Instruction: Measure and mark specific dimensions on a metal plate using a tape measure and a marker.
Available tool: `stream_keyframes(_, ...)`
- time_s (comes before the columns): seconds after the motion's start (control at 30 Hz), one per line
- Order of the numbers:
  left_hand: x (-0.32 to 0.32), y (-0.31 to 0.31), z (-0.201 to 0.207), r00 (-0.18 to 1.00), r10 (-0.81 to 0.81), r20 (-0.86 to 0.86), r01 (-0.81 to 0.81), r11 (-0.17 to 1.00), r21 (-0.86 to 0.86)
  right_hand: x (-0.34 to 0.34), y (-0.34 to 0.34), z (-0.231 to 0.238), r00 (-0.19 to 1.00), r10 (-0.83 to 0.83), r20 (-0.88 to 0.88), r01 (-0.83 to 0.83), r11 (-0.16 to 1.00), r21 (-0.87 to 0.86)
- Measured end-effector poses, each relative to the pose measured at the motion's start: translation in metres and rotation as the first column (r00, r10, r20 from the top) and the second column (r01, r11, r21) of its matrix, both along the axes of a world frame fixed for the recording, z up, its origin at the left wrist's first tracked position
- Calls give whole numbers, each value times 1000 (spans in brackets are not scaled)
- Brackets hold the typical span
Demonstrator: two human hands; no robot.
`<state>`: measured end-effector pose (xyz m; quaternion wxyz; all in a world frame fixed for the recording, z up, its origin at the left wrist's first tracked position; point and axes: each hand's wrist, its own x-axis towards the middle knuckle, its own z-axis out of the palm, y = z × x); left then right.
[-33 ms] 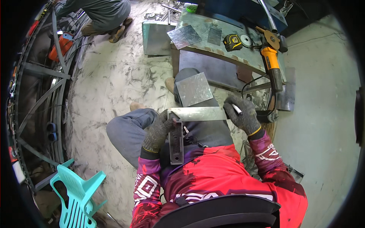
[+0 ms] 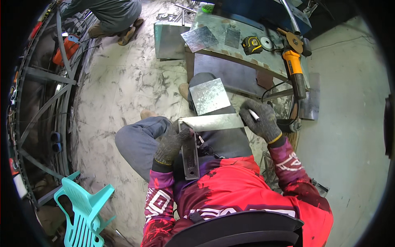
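My left hand (image 2: 169, 144), in a dark knitted glove, is closed around the upper part of a try square's dark stock (image 2: 190, 158). The try square's pale steel blade (image 2: 216, 122) reaches across my lap to the right. At the far end of the blade is my gloved right hand (image 2: 263, 120), its fingers curled around a white pen (image 2: 254, 115); the fingertips are close to the blade, and contact is hard to tell. Just beyond the blade, a square metal plate (image 2: 210, 96) rests on my raised knee and thigh.
The metal workbench (image 2: 255, 61) ahead carries thin metal sheets (image 2: 199, 39), a tape measure (image 2: 252, 45) and an orange angle grinder (image 2: 293, 64). A steel rack (image 2: 49, 78) lines the left, with a turquoise plastic chair (image 2: 84, 206) nearby. Another person (image 2: 109, 18) crouches at far left.
The try square has tilted slightly, its blade's right end a little higher and the stock's lower end slightly rightward. My right hand has shifted slightly left and away from me with the pen.
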<state>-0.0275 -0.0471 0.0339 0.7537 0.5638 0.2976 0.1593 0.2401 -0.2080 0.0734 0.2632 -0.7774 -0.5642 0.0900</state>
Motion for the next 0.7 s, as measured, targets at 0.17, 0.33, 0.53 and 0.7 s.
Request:
stream_keyframes(0.17, 9, 14, -14, 997, 60, -47, -69, 967, -247, 12, 43, -5, 998, 56, 16, -56, 998, -5)
stream_keyframes(0.33, 38, 31, -42, 949, 302, -89, -313, 939, -146, 35, 70, -32, 989, 48, -139, -49, 999, -1)
stream_keyframes(0.53, 55, 44, -58, 970, 243, -14, -240, 946, -218, 43, 91, -34, 963, 208, -173, -175, 967, 187)
stream_keyframes(0.7, 57, 48, -54, 988, 130, -86, -149, 948, -281, 45, 100, -45, 929, 282, -241, -249, 955, 157)
